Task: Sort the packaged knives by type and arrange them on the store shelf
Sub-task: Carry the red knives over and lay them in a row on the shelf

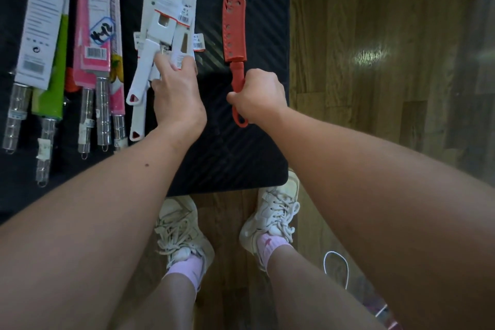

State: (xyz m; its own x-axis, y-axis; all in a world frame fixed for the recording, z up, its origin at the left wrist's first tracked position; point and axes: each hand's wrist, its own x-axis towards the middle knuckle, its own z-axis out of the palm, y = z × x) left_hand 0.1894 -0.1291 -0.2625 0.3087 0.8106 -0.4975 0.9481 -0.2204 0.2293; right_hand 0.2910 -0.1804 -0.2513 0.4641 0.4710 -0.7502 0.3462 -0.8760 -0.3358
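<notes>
Near the mat (241, 155) edge, right hand (261, 96) grips red knife (234, 24), perhaps lifted.

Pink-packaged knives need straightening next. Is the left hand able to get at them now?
Probably not at once: the left hand holds the white knives. The pink-packaged knives lie uncovered beside them, reachable once it lets go.

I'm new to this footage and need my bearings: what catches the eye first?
The red sheathed knife stands out on the black mat, its handle gripped by the right hand. To its left, the left hand holds a bunch of white knives, with green and pink packaged knives lying at the far left.
</notes>
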